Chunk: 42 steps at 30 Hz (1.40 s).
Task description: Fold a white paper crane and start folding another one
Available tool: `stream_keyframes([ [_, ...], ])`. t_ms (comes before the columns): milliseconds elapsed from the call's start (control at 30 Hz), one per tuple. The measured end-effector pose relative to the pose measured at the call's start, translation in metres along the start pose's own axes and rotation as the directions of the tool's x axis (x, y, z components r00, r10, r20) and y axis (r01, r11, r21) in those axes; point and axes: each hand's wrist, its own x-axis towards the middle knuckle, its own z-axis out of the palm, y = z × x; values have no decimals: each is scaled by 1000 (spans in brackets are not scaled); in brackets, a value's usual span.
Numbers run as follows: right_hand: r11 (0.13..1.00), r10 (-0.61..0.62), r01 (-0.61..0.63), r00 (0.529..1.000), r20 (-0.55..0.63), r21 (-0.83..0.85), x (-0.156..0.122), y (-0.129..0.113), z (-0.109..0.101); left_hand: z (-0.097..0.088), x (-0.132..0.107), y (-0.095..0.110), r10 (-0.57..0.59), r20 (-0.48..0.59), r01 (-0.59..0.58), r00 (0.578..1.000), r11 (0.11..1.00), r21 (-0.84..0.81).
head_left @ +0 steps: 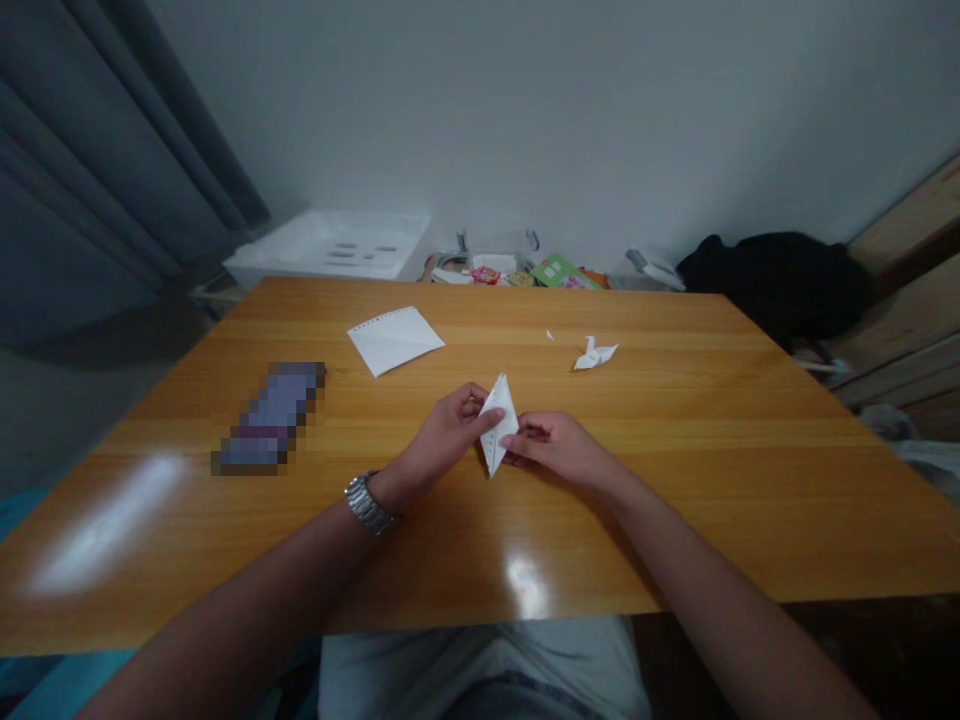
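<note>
A folded white paper [498,432], diamond-shaped with a pointed top and bottom, is held between both hands just over the table. My left hand [456,422] pinches its left side, thumb lying across the front face. From the right, my right hand [553,440] grips the lower right edge between thumb and fingers. Punched holes show along part of the paper. Beyond my right hand rests a small white paper crane [596,353]. Farther back on the left lies a flat white sheet [396,341] with a row of holes along one edge.
The wooden table [420,560] spans the view. A blurred-out, phone-like rectangle [271,418] lies at left, and a tiny paper scrap [550,335] near the crane. Past the far edge stand a white plastic tray [337,243], a green packet [561,272] and a black cloth heap [776,285].
</note>
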Motion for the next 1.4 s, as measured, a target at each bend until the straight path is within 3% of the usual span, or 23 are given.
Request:
stream_keyframes([
  [333, 999, 7, -5, 998, -54, 44, 0, -2, 2, -2, 2, -1, 15, -31, -15, 999, 1000, -17],
  [533, 999, 37, -38, 999, 23, 6, -1, -3, -2, -3, 2, -2, 36, -81, -36, 996, 999, -2],
  [933, 997, 11, -10, 1000, 11, -74, -2, -4, -4, -3, 3, 1, 46, -13, -46, 999, 999, 16],
  [1100, 999, 18, -18, 1000, 5, 43, -2, -2, -3, -3, 2, 1, 44, -111, -46, 993, 999, -16],
  [1233, 998, -13, 18, 997, -75, 64, 0, -2, -5, -4, 1, 2, 11, -205, -15, 979, 1000, -18],
  [1400, 991, -71, 96, 967, -245, 95, 1, -7, -10, -5, 0, 2, 23, -182, -17, 983, 999, 30],
])
